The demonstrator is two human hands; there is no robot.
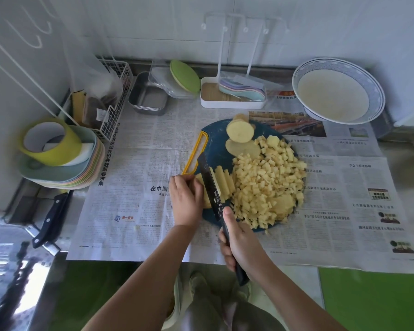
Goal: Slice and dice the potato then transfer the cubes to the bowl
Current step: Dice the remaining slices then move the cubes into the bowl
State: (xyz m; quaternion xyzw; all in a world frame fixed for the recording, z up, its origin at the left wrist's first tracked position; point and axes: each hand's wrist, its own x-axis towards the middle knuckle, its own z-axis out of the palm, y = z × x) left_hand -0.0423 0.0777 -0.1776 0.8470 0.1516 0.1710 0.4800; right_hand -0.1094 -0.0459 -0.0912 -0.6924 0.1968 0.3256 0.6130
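Observation:
A blue round cutting board (215, 149) with a yellow handle lies on newspaper. A big heap of potato cubes (268, 180) covers its right half. A potato chunk (240, 131) and a flat slice (243, 149) sit at its far side. Several potato strips (222, 183) lie at the near left. My left hand (185, 199) holds them down with curled fingers. My right hand (240, 242) grips the black knife (210, 187), whose blade rests across the strips. The blue-rimmed bowl (375, 91) stands at the far right.
Stacked pastel plates (65, 173) with a tape roll (49, 142) sit at left. A second black-handled knife (52, 218) lies near the left edge. A wire basket (112, 91), metal tin (148, 94) and white tray (232, 96) line the back wall.

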